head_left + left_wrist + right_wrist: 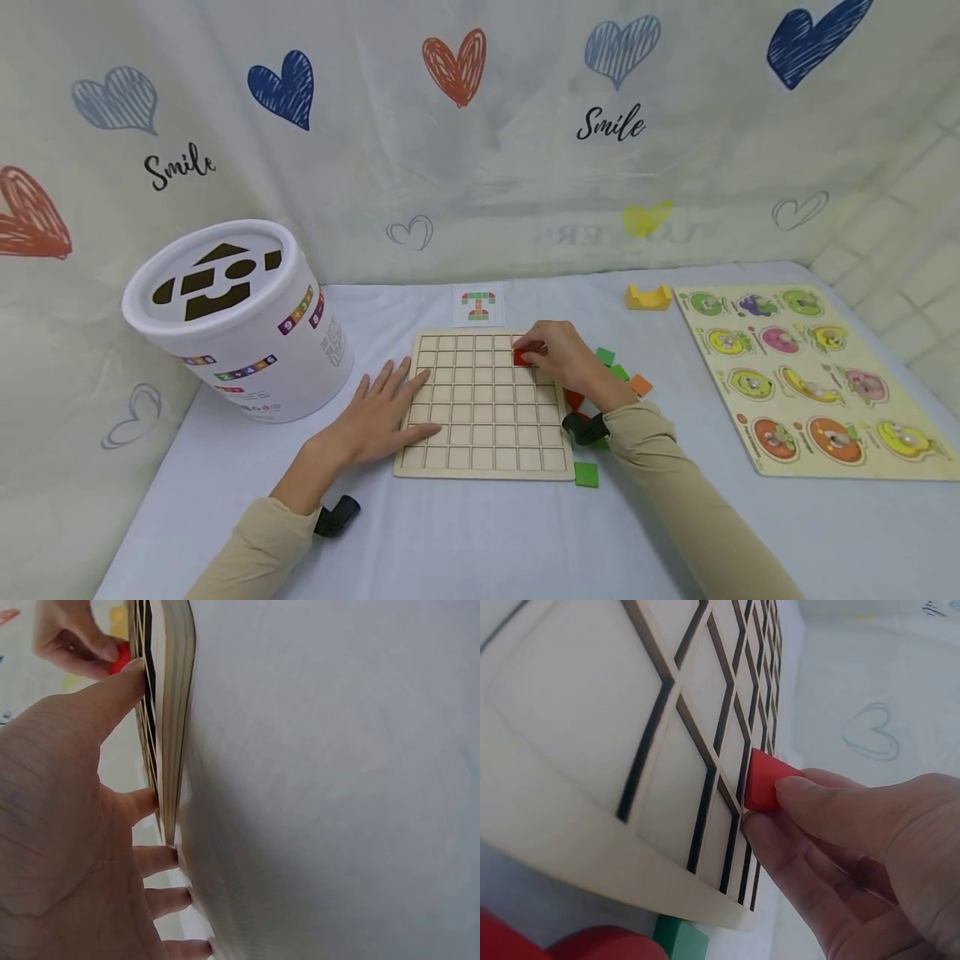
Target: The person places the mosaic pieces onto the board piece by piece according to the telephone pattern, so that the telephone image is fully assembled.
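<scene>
A wooden grid board (483, 478) lies flat on the white-covered table. My right hand (561, 354) pinches a red square block (519, 357) between thumb and fingers over the board's upper right part; in the right wrist view the block (766, 780) touches the grid beside the right hand (870, 847). My left hand (380, 417) rests with spread fingers on the board's left edge. In the left wrist view the left hand (75, 795) has its thumb on the board (174, 712). A pattern card (478, 305) with a green and red T lies behind the board.
Green block (587, 475), orange block (641, 385) and several other green and red pieces lie right of the board, partly under my right forearm. A white bucket (247, 350) stands at left. A yellow piece (648, 297) and a fruit puzzle board (810, 375) lie at right.
</scene>
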`<state>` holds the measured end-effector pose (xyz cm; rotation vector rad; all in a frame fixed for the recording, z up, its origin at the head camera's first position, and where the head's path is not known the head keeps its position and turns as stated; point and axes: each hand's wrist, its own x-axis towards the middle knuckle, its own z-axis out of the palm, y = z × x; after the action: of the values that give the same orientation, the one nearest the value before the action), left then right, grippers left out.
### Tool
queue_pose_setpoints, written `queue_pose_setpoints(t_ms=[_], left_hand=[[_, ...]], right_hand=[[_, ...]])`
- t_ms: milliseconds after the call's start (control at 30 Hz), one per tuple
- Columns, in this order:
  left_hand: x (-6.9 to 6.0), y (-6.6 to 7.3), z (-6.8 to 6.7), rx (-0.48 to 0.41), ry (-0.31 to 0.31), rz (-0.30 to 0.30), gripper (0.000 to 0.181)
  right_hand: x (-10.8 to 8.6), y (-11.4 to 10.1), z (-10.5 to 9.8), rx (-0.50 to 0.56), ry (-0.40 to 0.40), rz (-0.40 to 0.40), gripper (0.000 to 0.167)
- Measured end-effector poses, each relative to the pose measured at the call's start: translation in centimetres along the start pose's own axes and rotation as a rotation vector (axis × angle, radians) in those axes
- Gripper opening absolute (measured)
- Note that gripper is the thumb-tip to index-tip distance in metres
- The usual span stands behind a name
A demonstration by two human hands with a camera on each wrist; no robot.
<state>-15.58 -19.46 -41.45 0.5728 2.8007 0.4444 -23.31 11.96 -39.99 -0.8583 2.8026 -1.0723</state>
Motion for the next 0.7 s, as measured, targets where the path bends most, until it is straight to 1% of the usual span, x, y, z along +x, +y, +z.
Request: queue_pose_setpoints(t_ms=[100,233,500,600,700], left_hand=[[-0.01,0.07,-0.05,-0.003,0.001,0.007,0.091],[-0.08,0.13,-0.11,-0.002,0.002,0.005,0.090],[-0.15,0.14,-0.17,0.000,0.004,0.002,0.090],[-0.13,0.15,-0.21,-0.001,0.006,0.004,0.090],[-0.12,0.14,-0.22,0.000,0.007,0.006,0.090]], right_hand=[[0.16,0.01,0.02,-0.029,-0.010,0.008,0.019],[0.44,0.09,0.20,-0.067,-0.014,-0.003,0.019],[0.72,0.00,0.24,-0.102,-0.035,0.014,0.019],[0.71,-0.19,0.21,-0.104,-0.035,0.031,0.020],[0.73,-0.32,0.18,-0.117,-0.035,0.030,0.020]])
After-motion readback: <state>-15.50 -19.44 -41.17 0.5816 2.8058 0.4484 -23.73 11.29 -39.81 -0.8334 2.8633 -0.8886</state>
